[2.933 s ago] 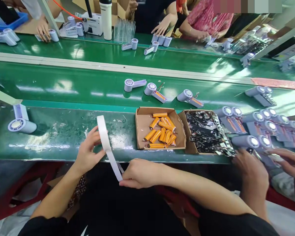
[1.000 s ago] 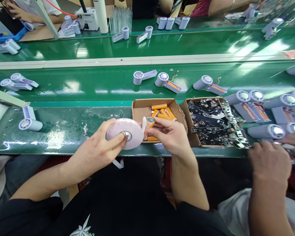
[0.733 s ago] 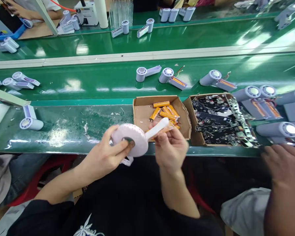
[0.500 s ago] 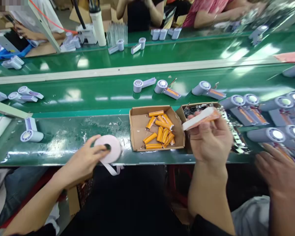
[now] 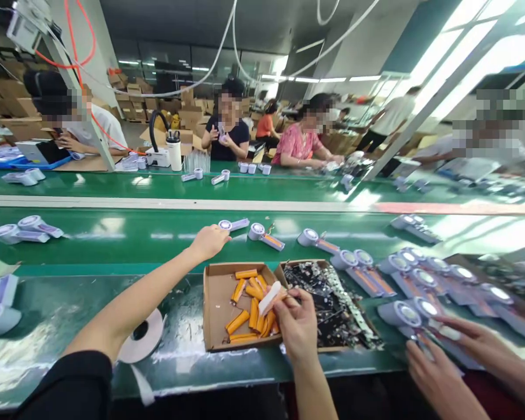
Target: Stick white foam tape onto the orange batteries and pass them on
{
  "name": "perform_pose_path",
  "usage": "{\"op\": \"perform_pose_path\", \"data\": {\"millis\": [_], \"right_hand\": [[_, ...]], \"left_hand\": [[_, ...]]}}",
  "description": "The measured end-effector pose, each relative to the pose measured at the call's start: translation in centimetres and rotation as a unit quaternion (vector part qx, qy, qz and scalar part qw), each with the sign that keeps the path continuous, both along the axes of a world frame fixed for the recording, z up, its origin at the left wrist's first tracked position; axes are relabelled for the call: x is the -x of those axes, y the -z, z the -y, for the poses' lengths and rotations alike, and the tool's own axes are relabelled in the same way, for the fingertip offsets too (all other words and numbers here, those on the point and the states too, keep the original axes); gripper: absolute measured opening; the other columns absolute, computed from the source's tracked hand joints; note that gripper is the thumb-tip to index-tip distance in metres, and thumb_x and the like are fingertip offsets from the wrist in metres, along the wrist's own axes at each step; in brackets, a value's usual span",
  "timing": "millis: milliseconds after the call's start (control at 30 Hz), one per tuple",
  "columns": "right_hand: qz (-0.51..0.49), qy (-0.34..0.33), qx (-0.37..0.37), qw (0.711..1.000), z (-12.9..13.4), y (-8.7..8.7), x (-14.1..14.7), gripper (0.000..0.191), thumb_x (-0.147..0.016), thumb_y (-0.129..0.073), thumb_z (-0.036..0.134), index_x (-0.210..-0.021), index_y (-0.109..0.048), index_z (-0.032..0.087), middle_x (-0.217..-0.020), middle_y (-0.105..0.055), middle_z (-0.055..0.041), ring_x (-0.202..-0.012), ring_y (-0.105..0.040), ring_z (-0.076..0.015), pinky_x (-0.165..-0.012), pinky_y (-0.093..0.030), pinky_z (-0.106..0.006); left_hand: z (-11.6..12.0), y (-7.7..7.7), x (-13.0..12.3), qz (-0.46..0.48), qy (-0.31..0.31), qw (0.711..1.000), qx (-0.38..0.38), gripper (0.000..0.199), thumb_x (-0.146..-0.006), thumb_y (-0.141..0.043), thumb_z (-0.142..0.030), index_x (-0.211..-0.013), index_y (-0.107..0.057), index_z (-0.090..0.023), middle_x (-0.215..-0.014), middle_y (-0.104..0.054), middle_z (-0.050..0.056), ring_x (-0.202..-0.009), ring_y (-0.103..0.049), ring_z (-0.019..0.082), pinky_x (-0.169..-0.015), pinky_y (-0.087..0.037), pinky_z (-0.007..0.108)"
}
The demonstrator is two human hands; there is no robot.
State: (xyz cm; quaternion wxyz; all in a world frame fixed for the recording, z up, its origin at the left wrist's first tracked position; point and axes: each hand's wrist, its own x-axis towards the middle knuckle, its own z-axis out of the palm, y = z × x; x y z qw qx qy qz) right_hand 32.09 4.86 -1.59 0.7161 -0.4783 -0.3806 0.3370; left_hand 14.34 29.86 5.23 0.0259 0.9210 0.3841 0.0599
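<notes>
Left hand [image 5: 210, 242] far forward (perhaps on lilac housing [image 5: 238, 224])

Note the release: your left hand [image 5: 210, 241] no longer holds the tape roll [image 5: 153, 339], which now lies flat on the bench [image 5: 61, 326], well behind the fingers. These fingers now reach the round head of a lavender fan casing [image 5: 240, 224]. Your right hand [image 5: 300, 324] and the white-taped cell [image 5: 271, 297] between its fingers shift leftward, from above the black circuit boards [image 5: 332, 300] to above the orange cells [image 5: 254, 315].
</notes>
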Motion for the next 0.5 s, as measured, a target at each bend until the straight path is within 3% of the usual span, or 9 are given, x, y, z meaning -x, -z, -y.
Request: {"op": "perform_pose_path", "data": {"millis": [100,167,233,333,400,500], "right_hand": [[0.040,-0.012,0.015,0.999,0.0,0.6,0.3,0.041,-0.084,-0.087,0.046,-0.106,-0.058,0.026,-0.087,-0.079,-0.0019,-0.081,-0.081,-0.0209,-0.077,-0.068,-0.032],[0.074,-0.026,0.032,0.996,0.2,0.9,0.6,0.039,-0.084,-0.087,0.047,-0.106,-0.064,0.024,-0.092,-0.080,-0.0052,-0.082,-0.081,-0.0216,-0.077,-0.069,-0.031],[0.111,-0.054,0.052,0.991,0.5,1.0,0.7,0.037,-0.085,-0.086,0.048,-0.105,-0.070,0.023,-0.096,-0.082,-0.0089,-0.084,-0.082,-0.0240,-0.077,-0.069,-0.032],[0.152,-0.118,0.069,0.979,1.0,1.0,0.5,0.035,-0.086,-0.085,0.049,-0.106,-0.078,0.021,-0.098,-0.083,-0.0125,-0.083,-0.083,-0.0267,-0.075,-0.070,-0.034],[0.159,-0.140,0.070,0.975,1.1,1.1,0.1,0.038,-0.085,-0.086,0.050,-0.108,-0.082,0.021,-0.097,-0.084,-0.0131,-0.080,-0.083,-0.0273,-0.072,-0.070,-0.033],[0.152,-0.122,0.068,0.978,1.2,1.6,-0.7,0.041,-0.080,-0.090,0.049,-0.108,-0.085,0.021,-0.093,-0.085,-0.0120,-0.076,-0.083,-0.0280,-0.067,-0.070,-0.030]], "left_hand": [[-3.0,0.9,-6.0,-0.010,-0.012,1.000,0.014,0.035,-0.103,-0.063,-0.028,-0.137,-0.067,-0.024,-0.143,-0.066,0.012,-0.141,-0.052,0.032,-0.111,-0.050,0.043],[-4.2,1.8,-7.6,-0.032,-0.035,0.998,0.034,0.036,-0.102,-0.065,-0.032,-0.136,-0.066,-0.020,-0.145,-0.063,0.015,-0.139,-0.053,0.035,-0.109,-0.052,0.048],[-4.9,2.6,-7.7,-0.057,-0.046,0.996,0.056,0.034,-0.103,-0.066,-0.033,-0.132,-0.066,-0.018,-0.143,-0.061,0.015,-0.133,-0.057,0.032,-0.107,-0.054,0.051],[-5.8,3.4,-4.9,-0.089,-0.031,0.992,0.087,0.030,-0.098,-0.071,-0.030,-0.125,-0.069,-0.018,-0.140,-0.061,0.012,-0.132,-0.056,0.031,-0.109,-0.052,0.054],[-6.0,3.5,-1.3,-0.099,-0.018,0.989,0.108,0.024,-0.090,-0.076,-0.022,-0.113,-0.074,-0.018,-0.135,-0.064,0.014,-0.133,-0.053,0.035,-0.108,-0.050,0.055],[-5.5,3.4,5.6,-0.086,-0.005,0.985,0.150,0.019,-0.076,-0.080,-0.013,-0.093,-0.078,-0.021,-0.125,-0.069,0.012,-0.130,-0.053,0.035,-0.110,-0.048,0.052]]}}
